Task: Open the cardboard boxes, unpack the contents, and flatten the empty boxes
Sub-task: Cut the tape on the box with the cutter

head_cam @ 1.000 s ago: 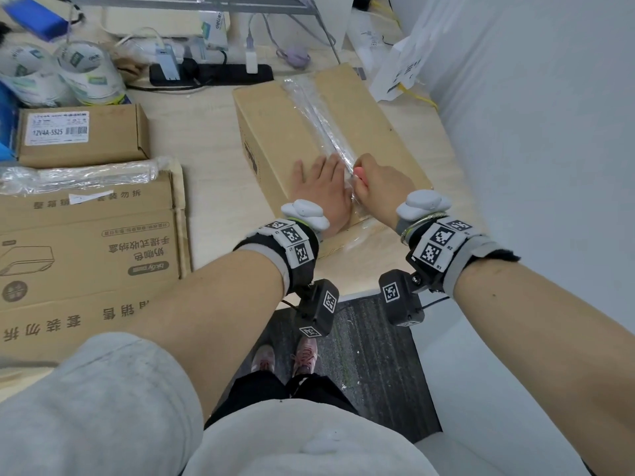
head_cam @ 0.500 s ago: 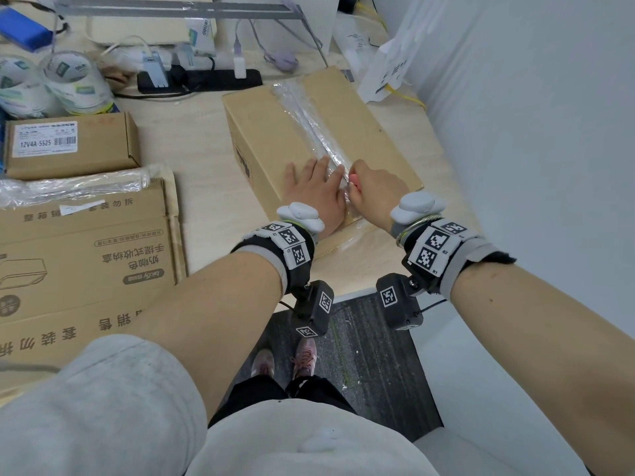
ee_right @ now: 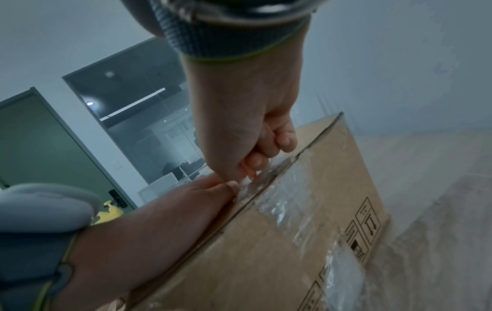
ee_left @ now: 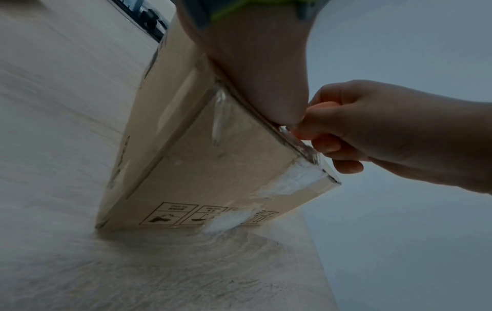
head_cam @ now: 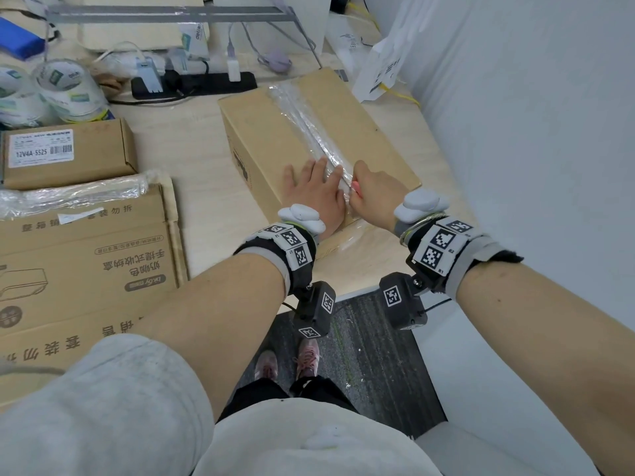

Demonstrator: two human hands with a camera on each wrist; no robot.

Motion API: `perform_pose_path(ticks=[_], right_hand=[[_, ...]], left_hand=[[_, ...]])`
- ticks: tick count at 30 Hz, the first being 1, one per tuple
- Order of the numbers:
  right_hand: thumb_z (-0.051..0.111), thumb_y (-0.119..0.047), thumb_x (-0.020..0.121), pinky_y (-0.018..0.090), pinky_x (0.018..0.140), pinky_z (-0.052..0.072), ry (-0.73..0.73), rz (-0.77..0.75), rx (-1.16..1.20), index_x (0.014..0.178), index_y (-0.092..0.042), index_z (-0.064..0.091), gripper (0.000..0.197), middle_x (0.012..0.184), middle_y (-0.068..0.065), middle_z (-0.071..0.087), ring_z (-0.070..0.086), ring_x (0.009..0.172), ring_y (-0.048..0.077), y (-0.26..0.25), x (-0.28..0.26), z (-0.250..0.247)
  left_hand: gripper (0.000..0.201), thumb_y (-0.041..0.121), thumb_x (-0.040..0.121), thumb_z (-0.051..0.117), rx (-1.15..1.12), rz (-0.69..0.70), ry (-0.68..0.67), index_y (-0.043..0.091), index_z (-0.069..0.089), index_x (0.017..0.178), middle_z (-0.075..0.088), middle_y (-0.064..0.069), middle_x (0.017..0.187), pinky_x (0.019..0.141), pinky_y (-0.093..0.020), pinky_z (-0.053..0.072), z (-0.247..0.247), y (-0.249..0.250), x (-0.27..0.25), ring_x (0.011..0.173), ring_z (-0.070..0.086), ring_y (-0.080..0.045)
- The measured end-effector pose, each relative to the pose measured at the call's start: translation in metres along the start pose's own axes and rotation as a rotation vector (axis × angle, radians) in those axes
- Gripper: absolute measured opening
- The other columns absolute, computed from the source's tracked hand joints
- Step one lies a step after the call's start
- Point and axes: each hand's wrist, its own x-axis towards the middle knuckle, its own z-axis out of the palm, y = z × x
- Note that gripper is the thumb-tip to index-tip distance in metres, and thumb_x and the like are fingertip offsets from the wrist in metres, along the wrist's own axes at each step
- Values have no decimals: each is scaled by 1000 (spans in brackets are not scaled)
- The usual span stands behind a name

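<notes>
Sealed cardboard box [head_cam: 275, 132]: stands on the table [head_cam: 178, 139] toward its right edge, its near end at the table's near edge, lid flaps shut, a strip of clear tape [head_cam: 309, 132] running lengthwise along the top seam and down over the near end face, where printed handling symbols show in the wrist views. Left hand [head_cam: 316, 190]: lies flat on the box top at its near end, fingers straight and spread, fingertips touching the tape line, palm pressing the cardboard. Right hand [head_cam: 374, 190]: just beside the left, at the seam on the near end of the box, fingers curled into a fist round a small pinkish-red object [head_cam: 356, 190] that peeks out between thumb and forefinger; what the object is cannot be told, and its tip meets the tape at the seam. Small labelled box [head_cam: 68, 156]: closed, toward the table's left edge, white barcode sticker on top. Flattened printed carton [head_cam: 86, 262]: lies at the table's near left corner, with crumpled clear film [head_cam: 68, 194] across its far edge. Tape rolls [head_cam: 62, 87]: two, at the far left of the table. Black power strip [head_cam: 196, 84]: along the far edge, with white plugs in it. White paper bag [head_cam: 381, 70]: stands at the far right corner, beyond the sealed box.
</notes>
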Motion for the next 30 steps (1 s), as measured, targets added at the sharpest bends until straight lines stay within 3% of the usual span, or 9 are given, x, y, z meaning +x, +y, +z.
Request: perform_pose_path(ticks=[9,18,21,27,30], right_hand=[[43,-13,94,34,57,36,-28,19,41,109,-1,38,19,74,12,49,50,65,32,2,-7,1],[41,-19,98,35,57,39,0,25,101,110,-3,38,20,79,15,58,57,69,35,4,-16,4],[40,-19,98,38,58,40,6,31,120,112,-2,38,22,82,18,60,57,70,36,2,-19,6],[41,-16,97,35,58,33,-54,19,118,111,1,38,22,65,4,45,52,67,33,5,-16,-3],[40,-16,98,34,57,32,-38,18,126,111,1,37,22,66,5,44,51,65,32,3,-18,0]], left_hand=[[52,37,97,29,20,15,14,28,28,148,22,-3,157,115,-54,5,1,1,-1,145,16,-22],[50,39,98,29,27,74,-15,29,28,148,19,-12,157,114,-57,6,-5,1,-5,145,12,-31],[50,36,100,26,31,113,-48,22,29,148,20,-4,158,115,-52,8,-4,8,-7,146,12,-24],[53,37,102,19,20,96,-76,17,21,151,17,0,159,116,-51,5,3,14,-13,148,9,-20],[53,37,102,18,41,95,-78,18,20,152,16,0,159,116,-51,5,1,13,-14,147,9,-20]])
